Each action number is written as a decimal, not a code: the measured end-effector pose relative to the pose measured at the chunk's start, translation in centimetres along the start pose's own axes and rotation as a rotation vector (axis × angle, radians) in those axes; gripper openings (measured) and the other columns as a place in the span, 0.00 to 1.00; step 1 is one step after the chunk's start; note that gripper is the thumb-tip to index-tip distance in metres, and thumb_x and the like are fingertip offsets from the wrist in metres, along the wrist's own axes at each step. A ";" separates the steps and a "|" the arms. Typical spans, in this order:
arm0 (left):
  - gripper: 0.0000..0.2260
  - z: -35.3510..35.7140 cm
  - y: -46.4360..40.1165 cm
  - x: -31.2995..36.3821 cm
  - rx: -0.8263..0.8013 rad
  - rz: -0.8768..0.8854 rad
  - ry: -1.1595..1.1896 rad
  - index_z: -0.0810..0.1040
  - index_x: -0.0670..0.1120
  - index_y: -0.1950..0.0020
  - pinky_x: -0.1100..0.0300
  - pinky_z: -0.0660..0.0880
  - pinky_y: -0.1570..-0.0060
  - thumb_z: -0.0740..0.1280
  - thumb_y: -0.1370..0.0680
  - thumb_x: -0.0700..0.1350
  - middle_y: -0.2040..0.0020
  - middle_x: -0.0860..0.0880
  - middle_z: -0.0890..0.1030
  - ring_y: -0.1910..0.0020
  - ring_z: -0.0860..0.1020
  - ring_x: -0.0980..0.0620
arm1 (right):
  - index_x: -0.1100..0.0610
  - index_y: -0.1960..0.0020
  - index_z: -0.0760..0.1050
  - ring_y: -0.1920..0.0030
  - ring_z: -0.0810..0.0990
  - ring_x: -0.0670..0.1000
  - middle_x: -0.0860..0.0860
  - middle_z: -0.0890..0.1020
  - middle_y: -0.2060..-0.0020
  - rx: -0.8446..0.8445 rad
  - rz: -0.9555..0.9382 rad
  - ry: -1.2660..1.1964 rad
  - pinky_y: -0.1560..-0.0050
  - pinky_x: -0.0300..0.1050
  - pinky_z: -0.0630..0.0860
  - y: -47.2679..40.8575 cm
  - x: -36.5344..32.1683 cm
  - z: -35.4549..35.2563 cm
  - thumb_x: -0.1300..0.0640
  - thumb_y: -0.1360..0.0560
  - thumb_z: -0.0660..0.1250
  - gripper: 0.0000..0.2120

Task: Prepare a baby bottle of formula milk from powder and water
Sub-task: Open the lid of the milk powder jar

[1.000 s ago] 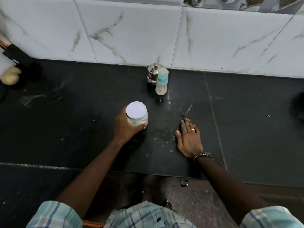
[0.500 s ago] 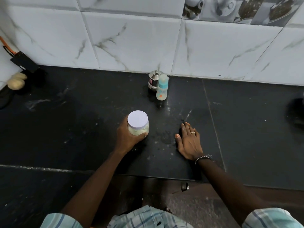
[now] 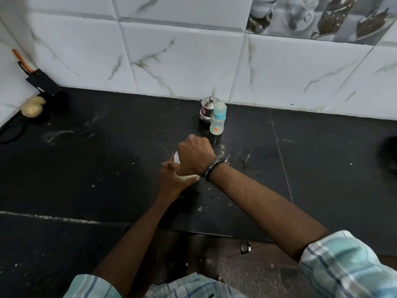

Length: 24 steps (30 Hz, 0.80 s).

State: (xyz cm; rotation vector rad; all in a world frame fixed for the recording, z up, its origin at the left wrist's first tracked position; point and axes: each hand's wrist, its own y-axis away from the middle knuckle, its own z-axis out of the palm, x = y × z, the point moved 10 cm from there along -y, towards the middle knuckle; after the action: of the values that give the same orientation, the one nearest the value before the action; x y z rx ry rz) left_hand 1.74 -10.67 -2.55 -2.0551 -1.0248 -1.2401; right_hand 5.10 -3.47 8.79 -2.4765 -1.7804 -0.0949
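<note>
A clear powder jar (image 3: 187,177) with a white lid (image 3: 176,158) stands on the black counter (image 3: 107,160), mostly hidden by my hands. My left hand (image 3: 171,183) wraps around the jar's body from the left. My right hand (image 3: 196,154) lies over the lid, fingers curled down around it. A small baby bottle (image 3: 217,122) with a blue collar and clear cap stands upright near the wall, touching a little steel lidded pot (image 3: 207,108) behind it.
White marble-look tiles (image 3: 182,65) back the counter. At far left lie two potatoes (image 3: 33,106), a black plug box (image 3: 43,84) and a black cable. A dark object (image 3: 388,155) sits at the right edge. The counter's front edge runs just below my forearms.
My right hand has lifted off the counter and come down over the jar's lid. My left hand still holds the jar. The camera has tilted up slightly.
</note>
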 end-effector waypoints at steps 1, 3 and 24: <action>0.28 -0.1 -0.1 -0.4 0.013 -0.022 -0.005 0.79 0.41 0.47 0.53 0.80 0.55 0.84 0.42 0.48 0.53 0.46 0.84 0.54 0.83 0.48 | 0.58 0.49 0.80 0.56 0.78 0.56 0.59 0.79 0.53 -0.022 0.009 0.020 0.63 0.46 0.69 -0.2 -0.3 0.4 0.29 0.28 0.60 0.32; 0.26 -0.2 -0.1 -0.8 0.026 -0.056 0.010 0.79 0.40 0.53 0.53 0.79 0.57 0.85 0.44 0.45 0.55 0.45 0.84 0.55 0.82 0.47 | 0.57 0.45 0.80 0.52 0.78 0.55 0.57 0.79 0.51 -0.041 0.027 0.041 0.63 0.46 0.69 -0.4 -0.5 0.9 0.35 0.25 0.62 0.26; 0.35 -0.1 -0.5 -0.2 -0.036 0.015 0.046 0.79 0.46 0.40 0.57 0.79 0.45 0.85 0.44 0.45 0.47 0.53 0.83 0.47 0.80 0.60 | 0.52 0.29 0.65 0.46 0.78 0.60 0.59 0.69 0.39 -0.402 -0.209 -0.132 0.54 0.51 0.77 -0.6 0.1 1.9 0.38 0.31 0.72 0.37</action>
State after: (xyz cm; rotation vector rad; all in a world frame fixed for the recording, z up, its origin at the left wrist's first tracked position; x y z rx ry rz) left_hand 1.23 -10.52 -2.66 -2.0487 -0.9706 -1.3008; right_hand 4.59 -2.95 6.91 -2.5904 -2.2703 -0.3433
